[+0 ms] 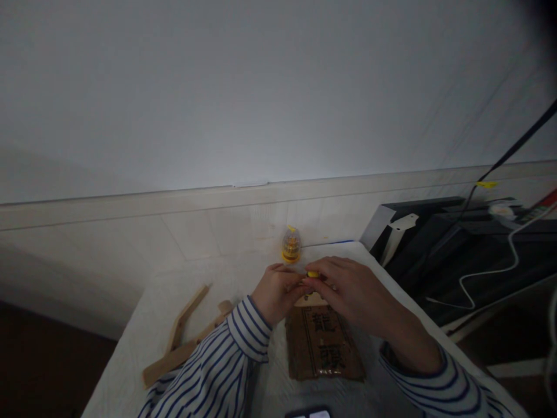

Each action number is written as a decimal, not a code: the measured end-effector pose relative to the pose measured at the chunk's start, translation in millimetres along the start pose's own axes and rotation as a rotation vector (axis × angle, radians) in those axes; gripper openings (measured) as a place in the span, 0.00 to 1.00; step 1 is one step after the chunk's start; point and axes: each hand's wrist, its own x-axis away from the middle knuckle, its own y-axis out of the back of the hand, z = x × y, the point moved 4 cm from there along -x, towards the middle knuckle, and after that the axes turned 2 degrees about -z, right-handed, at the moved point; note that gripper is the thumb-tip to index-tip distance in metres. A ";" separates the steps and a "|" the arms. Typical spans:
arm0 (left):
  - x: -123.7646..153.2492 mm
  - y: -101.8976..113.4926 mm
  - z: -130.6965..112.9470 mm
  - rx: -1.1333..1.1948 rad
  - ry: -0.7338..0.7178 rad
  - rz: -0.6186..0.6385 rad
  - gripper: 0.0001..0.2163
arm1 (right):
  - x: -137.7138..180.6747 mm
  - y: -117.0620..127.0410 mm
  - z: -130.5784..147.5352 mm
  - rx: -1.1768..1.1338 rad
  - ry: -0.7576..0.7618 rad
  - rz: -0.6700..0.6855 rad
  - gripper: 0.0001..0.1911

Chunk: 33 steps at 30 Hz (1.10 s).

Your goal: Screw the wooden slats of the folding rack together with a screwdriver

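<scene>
Dim, hazy light, darkened corners

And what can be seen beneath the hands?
Below the left hand and right hand, part of a pale piece with dark spots shows beyond the brown package; the hands cover the rest.

Small yellow piece (312,273), perhaps a handle, half-hidden by the right hand's fingers (326,265).

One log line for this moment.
right hand: pinching yellow piece | left hand: beside right | container: upright beyond hands | brown package: on table | wooden parts: left of package
</scene>
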 end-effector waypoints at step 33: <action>0.2 2.1 -1.7 -0.032 0.108 -0.050 0.03 | 1.2 1.8 0.7 -0.039 0.035 -0.011 0.12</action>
